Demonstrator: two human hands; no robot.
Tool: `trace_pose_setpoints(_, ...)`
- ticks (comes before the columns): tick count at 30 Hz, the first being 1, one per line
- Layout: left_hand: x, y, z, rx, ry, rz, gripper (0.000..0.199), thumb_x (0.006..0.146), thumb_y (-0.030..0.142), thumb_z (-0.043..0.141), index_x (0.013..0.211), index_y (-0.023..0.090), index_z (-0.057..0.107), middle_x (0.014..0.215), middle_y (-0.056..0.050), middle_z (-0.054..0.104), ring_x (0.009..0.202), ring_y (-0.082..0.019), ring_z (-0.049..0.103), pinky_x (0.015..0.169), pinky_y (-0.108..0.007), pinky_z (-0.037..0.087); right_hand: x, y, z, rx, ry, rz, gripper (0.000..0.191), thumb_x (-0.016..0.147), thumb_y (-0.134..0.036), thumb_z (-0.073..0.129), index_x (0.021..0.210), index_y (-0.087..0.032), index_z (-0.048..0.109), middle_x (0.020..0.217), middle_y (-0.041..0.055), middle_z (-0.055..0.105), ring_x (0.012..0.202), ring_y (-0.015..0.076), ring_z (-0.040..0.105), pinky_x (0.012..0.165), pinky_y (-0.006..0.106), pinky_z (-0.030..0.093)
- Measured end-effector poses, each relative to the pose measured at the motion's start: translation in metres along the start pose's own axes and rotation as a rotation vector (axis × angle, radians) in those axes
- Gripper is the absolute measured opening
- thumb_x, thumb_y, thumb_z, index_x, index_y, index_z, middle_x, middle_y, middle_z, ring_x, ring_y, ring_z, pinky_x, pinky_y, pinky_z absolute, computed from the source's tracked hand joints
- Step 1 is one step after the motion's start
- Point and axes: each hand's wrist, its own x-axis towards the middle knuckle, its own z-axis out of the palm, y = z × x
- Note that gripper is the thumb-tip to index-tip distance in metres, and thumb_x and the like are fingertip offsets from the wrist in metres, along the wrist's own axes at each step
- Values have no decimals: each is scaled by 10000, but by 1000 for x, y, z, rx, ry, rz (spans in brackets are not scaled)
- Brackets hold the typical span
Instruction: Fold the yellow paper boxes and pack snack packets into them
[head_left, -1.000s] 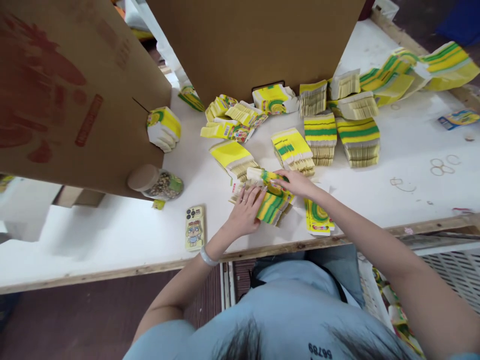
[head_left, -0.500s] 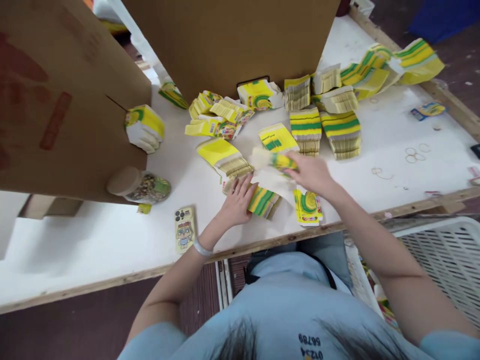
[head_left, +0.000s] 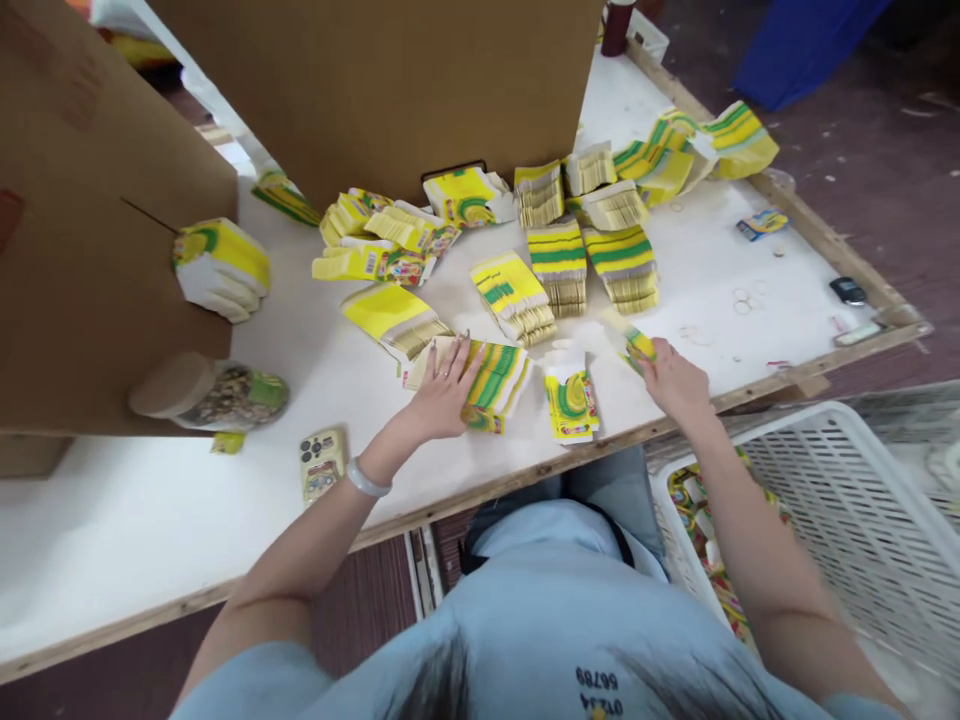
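My left hand (head_left: 444, 393) lies with its fingers spread on a fanned stack of yellow and green flat cartons (head_left: 499, 383). Between the fingers of my right hand (head_left: 675, 380) is a yellow and green carton (head_left: 636, 342), slightly blurred, held over the white table to the right. A carton with a round green print (head_left: 571, 402) lies between my hands near the front edge. Beyond them are a yellow fanned stack (head_left: 514, 296), another at the left (head_left: 394, 318), and striped stacks (head_left: 556, 262) further back.
A clear jar (head_left: 236, 393) and a phone (head_left: 322, 462) sit at the left. Large cardboard boxes (head_left: 375, 90) stand behind. A white basket (head_left: 847, 500) with cartons is at the lower right. Small rings (head_left: 742, 300) lie on the table.
My right hand has moved right with the carton, away from the stacks. My left hand stays on its stack, which shows more of its striped face. The whole view has shifted.
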Motion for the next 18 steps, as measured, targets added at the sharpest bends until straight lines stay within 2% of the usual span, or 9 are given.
trace_pose_setpoints(3, -23, 9, -7, -102, 65, -22, 1124, 751, 233, 707, 1656, 93, 55, 1729, -290, -44, 1611, -456, -71, 1249, -707, -42, -6, 10, -8, 532, 85, 74, 373, 934, -420, 579, 1219, -182, 545, 1107, 163, 745, 968, 326, 733, 817, 447, 581)
trace_pose_setpoints(5, -34, 22, -15, -304, 177, -27, 1185, 791, 395, 755, 1661, 115, 0, 1735, -272, -66, 1609, -446, -113, 1254, -698, -58, -22, 6, -12, 1004, 26, 63, 457, 844, -534, 685, 1157, -231, 546, 1077, 110, 758, 922, 286, 745, 796, 414, 610)
trace_pose_setpoints(8, -35, 60, -19, -839, 337, 65, 1252, 784, 660, 747, 1670, 181, 3, 1753, -216, 14, 1635, -383, -1, 1311, -587, 57, -65, -24, -11, 1476, -318, 53, 552, 701, -591, 825, 1083, -284, 572, 974, 35, 780, 813, 247, 762, 753, 375, 634)
trace_pose_setpoints(9, -31, 75, -16, -1074, 305, 169, 1231, 765, 730, 725, 1670, 209, 74, 1750, -199, 96, 1630, -369, 109, 1312, -550, 144, -82, -38, -8, 1558, -457, 59, 547, 684, -586, 846, 1067, -294, 586, 943, 22, 785, 800, 245, 767, 752, 372, 639)
trace_pose_setpoints(10, -27, 91, -11, -1303, 245, 284, 1245, 698, 818, 711, 1653, 215, 188, 1723, -201, 212, 1601, -385, 226, 1285, -541, 247, -98, -52, -4, 1615, -583, 62, 531, 688, -588, 846, 1059, -303, 596, 930, 15, 790, 800, 250, 772, 755, 376, 643)
trace_pose_setpoints(11, -22, 106, -4, -1478, 117, 368, 1236, 643, 877, 695, 1610, 204, 322, 1665, -205, 347, 1551, -405, 335, 1233, -540, 350, -114, -65, 0, 1655, -685, 57, 518, 699, -600, 835, 1064, -314, 603, 937, 11, 795, 821, 260, 779, 764, 386, 646)
trace_pose_setpoints(13, -16, 130, 11, -1731, -130, 390, 1115, 610, 862, 727, 1466, 171, 542, 1476, -203, 580, 1381, -417, 543, 1105, -522, 490, -135, -83, 9, 1699, -799, 38, 514, 718, -648, 801, 1074, -330, 613, 969, 12, 801, 877, 283, 783, 788, 411, 649)
trace_pose_setpoints(16, -17, 150, 28, -1997, -164, 233, 782, 648, 678, 807, 1229, 166, 700, 1195, -137, 727, 1137, -345, 678, 1003, -456, 545, -142, -79, 13, 1585, -844, -96, 509, 769, -706, 730, 1088, -320, 635, 994, 20, 796, 918, 278, 768, 851, 425, 640)
trace_pose_setpoints(18, -22, 154, 33, -2052, -120, 179, 614, 648, 561, 839, 1107, 167, 733, 1111, -109, 732, 1069, -299, 682, 993, -421, 541, -133, -58, 4, 1298, -873, -261, 461, 828, -671, 698, 1067, -278, 667, 964, 32, 788, 877, 258, 748, 902, 438, 626)
